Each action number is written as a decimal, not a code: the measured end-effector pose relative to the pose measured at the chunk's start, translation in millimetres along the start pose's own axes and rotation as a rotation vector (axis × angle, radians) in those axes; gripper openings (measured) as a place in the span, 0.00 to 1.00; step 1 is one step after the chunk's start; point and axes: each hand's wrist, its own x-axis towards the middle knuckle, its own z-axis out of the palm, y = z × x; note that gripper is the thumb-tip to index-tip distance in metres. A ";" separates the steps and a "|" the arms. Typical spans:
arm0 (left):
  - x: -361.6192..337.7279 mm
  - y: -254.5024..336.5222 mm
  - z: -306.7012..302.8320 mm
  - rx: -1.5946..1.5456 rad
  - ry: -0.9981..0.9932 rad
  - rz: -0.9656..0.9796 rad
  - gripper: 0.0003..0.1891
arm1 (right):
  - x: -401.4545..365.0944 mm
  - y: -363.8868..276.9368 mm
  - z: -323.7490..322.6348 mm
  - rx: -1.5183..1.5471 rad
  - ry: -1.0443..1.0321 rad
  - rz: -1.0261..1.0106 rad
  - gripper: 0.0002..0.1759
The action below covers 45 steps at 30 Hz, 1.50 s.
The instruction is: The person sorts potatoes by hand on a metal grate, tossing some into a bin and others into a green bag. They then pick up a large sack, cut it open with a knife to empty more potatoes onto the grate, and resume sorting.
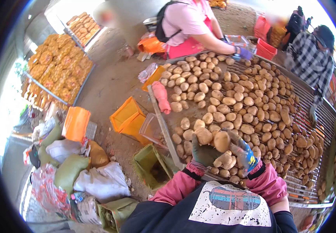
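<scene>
Many potatoes [238,106] lie over a slatted metal sorting table. At its near edge my left hand [205,152], in a dark glove, is curved round a large potato [203,136]. Beside it my right hand [242,150], in a patterned blue glove, has its fingers against another large potato [222,141]. A knobbly potato [225,159] sits low between my two hands; what supports it is hard to make out. Pink sleeves cover both my forearms.
A co-worker's purple-gloved hand [245,53] rests at the table's far edge. Another person in a checked shirt [309,58] stands at the right. Left of the table are an orange crate [129,119], an open green sack [150,165] and filled sacks [102,180].
</scene>
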 end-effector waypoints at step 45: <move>-11.5 53.5 -77.2 2.381 -0.114 0.255 0.34 | -102.5 45.7 -50.4 -0.772 0.290 0.387 0.20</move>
